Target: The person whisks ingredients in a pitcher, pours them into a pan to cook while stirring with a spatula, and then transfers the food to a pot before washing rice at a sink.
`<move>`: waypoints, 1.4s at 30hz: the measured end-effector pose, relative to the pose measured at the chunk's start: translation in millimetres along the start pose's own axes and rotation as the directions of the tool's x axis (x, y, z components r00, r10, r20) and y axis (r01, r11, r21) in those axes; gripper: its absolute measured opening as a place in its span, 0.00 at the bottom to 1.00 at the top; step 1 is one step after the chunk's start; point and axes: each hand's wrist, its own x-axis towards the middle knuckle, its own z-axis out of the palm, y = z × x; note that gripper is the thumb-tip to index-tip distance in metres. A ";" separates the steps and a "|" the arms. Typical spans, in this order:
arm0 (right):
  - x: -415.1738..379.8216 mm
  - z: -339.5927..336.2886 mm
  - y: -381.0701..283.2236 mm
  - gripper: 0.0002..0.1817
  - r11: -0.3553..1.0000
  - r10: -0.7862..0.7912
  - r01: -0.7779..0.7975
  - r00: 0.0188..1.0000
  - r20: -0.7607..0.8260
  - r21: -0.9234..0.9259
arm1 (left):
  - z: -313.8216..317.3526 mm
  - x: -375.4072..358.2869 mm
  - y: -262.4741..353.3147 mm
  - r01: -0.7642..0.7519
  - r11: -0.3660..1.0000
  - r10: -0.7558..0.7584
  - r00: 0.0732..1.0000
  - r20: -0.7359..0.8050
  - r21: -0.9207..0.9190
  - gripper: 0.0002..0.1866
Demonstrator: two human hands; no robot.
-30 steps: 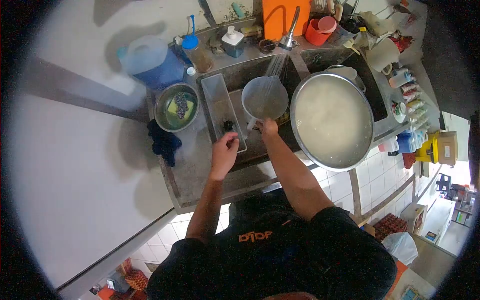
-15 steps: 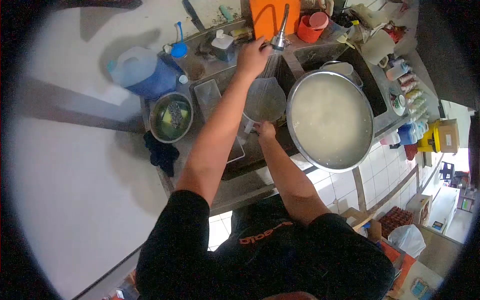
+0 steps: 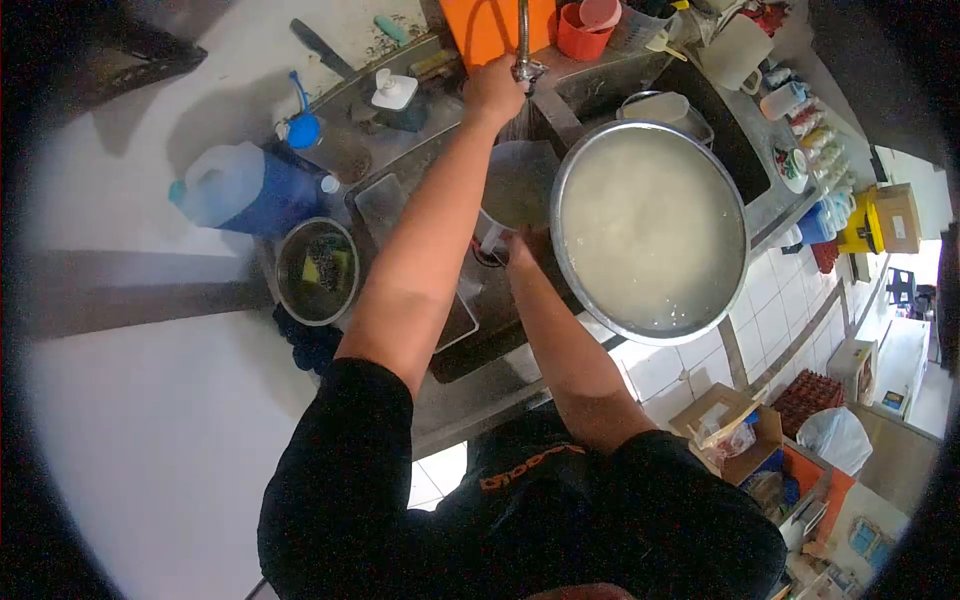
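My left hand (image 3: pixel 493 92) reaches up to the metal tap (image 3: pixel 525 68), its fingers closed around the tap's body near the spout. A thin spray of water falls from the spout. Under it, inside the sink basin (image 3: pixel 450 360), stands a translucent plastic jug (image 3: pixel 522 180) with some liquid in it. My right hand (image 3: pixel 517 252) grips the jug's pale handle, the fingers partly hidden. Just right of that hand, a large metal bowl (image 3: pixel 650 230) full of cloudy whitish liquid rests over the sink's divider and front edge.
At left are a metal bowl (image 3: pixel 316 272) with a sponge, a blue jerrycan (image 3: pixel 250 190) and a soap dispenser (image 3: pixel 395 92). An orange board (image 3: pixel 470 25) and red container (image 3: pixel 584 38) stand behind the tap. The right basin (image 3: pixel 735 140) holds another container.
My left hand has closed onto the tap, and the water spray looks narrower. My right hand stays at the jug's handle. The whole view has shifted slightly.
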 end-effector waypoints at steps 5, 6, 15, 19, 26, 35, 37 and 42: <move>20.9 10.5 -0.7 0.32 0.985 -0.122 0.102 0.982 -0.142 -0.143 | -2.8 2.7 0.7 0.006 1.000 -0.006 1.000 0.014 -0.017 0.22; 21.9 11.4 -2.0 0.33 0.979 -0.142 0.114 0.976 -0.164 -0.167 | -6.1 2.1 1.5 0.004 1.000 -0.003 1.000 0.030 -0.010 0.22; 58.8 -6.4 34.8 0.40 0.972 -0.189 0.178 0.980 -0.057 -0.150 | -4.4 -8.5 3.0 -0.080 0.997 0.079 0.993 -0.092 -0.008 0.21; 49.2 -13.9 29.5 0.42 0.962 -0.159 0.109 0.969 -0.189 -0.249 | -12.8 -12.9 13.2 -0.038 0.998 0.036 0.999 -0.033 -0.052 0.18; 47.6 -41.6 61.0 0.38 0.930 -0.221 0.198 0.974 -0.041 -0.309 | -23.9 -19.3 22.2 -0.106 0.990 0.090 0.983 -0.159 -0.092 0.18; -168.3 -169.0 -58.3 0.29 0.958 0.123 0.055 0.808 0.577 -0.280 | -72.9 -108.0 25.5 -0.044 0.911 -0.076 0.960 -0.271 -0.409 0.18; -183.9 -207.9 -88.6 0.26 0.908 0.261 0.032 0.735 0.626 -0.417 | -71.1 -160.7 18.1 -0.002 0.826 -0.173 0.951 -0.257 -0.563 0.14; -203.4 -280.3 -143.0 0.23 0.872 0.168 0.145 0.808 0.565 -0.467 | -58.6 -310.9 30.6 0.281 0.762 -0.379 0.924 -0.051 -0.583 0.11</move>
